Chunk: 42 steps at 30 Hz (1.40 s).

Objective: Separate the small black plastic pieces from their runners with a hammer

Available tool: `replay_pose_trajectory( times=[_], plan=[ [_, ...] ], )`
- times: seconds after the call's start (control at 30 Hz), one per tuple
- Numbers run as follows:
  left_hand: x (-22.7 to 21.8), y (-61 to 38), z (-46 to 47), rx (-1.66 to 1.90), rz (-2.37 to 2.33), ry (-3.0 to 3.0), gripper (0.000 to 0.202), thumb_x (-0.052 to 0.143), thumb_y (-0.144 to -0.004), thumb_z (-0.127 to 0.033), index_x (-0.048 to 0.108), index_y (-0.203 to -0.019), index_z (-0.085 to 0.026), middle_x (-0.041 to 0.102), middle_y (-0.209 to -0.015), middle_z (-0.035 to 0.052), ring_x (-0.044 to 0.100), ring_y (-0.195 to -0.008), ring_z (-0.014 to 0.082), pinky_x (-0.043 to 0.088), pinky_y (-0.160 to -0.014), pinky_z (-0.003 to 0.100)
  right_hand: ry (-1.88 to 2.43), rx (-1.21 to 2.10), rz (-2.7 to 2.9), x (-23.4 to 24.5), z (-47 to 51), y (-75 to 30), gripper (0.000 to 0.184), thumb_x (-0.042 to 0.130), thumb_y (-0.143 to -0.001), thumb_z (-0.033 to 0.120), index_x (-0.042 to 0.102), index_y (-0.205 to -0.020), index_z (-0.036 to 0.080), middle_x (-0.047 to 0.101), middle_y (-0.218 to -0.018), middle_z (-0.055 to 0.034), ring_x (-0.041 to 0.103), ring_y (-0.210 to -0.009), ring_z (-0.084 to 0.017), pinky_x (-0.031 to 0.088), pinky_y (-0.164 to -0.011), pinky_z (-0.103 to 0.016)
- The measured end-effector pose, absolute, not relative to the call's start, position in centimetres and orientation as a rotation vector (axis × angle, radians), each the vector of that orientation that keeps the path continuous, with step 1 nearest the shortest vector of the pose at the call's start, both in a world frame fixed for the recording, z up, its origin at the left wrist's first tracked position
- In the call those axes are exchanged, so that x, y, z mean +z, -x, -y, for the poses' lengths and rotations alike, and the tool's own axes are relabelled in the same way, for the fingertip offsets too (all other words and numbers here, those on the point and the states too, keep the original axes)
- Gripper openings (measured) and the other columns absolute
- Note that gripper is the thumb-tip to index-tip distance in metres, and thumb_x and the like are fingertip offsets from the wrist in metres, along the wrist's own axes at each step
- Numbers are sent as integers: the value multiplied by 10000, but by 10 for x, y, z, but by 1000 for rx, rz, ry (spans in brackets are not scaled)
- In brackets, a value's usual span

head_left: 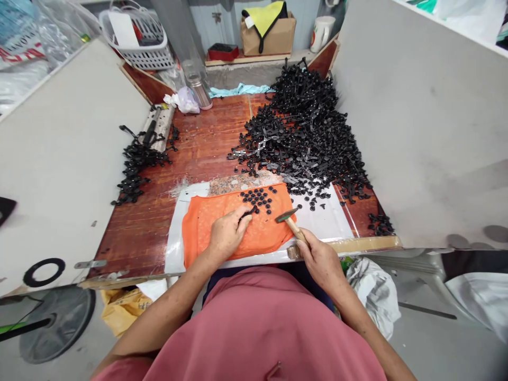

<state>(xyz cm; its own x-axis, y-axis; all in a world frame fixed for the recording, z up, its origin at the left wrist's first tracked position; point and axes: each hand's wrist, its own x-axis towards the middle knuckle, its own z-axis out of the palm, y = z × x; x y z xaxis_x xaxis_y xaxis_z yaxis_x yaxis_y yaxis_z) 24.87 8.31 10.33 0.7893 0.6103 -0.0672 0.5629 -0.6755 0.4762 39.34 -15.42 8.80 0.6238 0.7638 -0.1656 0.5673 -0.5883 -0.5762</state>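
My left hand (230,230) is closed over the orange cloth (202,222), pinching a small black part (249,211) whose shape is partly hidden by the fingers. Just beyond those fingertips, several round black pieces (257,197) lie grouped on the cloth. In my right hand (320,256) is a small hammer (293,225), gripped by its wooden handle. Its metal head is over the right part of the cloth, to the right of the black pieces. Whether the head touches the cloth I cannot tell.
A large heap of black plastic parts (305,121) covers the table's back right. A smaller pile (138,169) sits at the left. Grey panels (416,121) wall both sides. Along the back stand a white basket (148,53), a clear bottle (198,87) and a cardboard box (270,39).
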Motion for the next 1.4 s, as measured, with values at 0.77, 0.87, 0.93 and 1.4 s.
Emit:
replay_pose_trajectory(
  times=[0.77,0.87,0.93,1.4],
  plan=[
    [107,-252,-87,28,-834,-2548,352,506,-1027,-373,732,-1272,-261,752,-1289,56,719,-1162,256,552,-983,355,2310,502,1070,100,151,-397,464,418,-1053,371,568,-1478,261,796,-1096,-78,761,-909,-264,530,-751,-321],
    [108,-253,-87,12,-836,-2573,361,499,-1029,-379,733,-1276,-257,755,-1280,62,725,-1144,265,559,-960,363,2318,356,1159,117,141,-401,512,432,-1054,354,496,-1558,285,781,-1192,-92,762,-944,-267,555,-783,-341],
    [108,-253,-87,11,-841,-2583,365,498,-1029,-379,730,-1281,-255,755,-1279,67,728,-1133,269,562,-944,364,2312,310,1242,130,131,-403,516,431,-1060,343,482,-1571,289,785,-1169,-92,761,-924,-260,562,-781,-344],
    [102,-246,-91,140,-760,-2445,305,491,-1025,-363,734,-1177,-256,797,-1147,33,744,-1031,228,546,-877,306,2330,367,1247,118,127,-399,509,420,-1063,366,505,-1558,288,799,-997,-75,737,-791,-246,515,-682,-318]
  ],
)
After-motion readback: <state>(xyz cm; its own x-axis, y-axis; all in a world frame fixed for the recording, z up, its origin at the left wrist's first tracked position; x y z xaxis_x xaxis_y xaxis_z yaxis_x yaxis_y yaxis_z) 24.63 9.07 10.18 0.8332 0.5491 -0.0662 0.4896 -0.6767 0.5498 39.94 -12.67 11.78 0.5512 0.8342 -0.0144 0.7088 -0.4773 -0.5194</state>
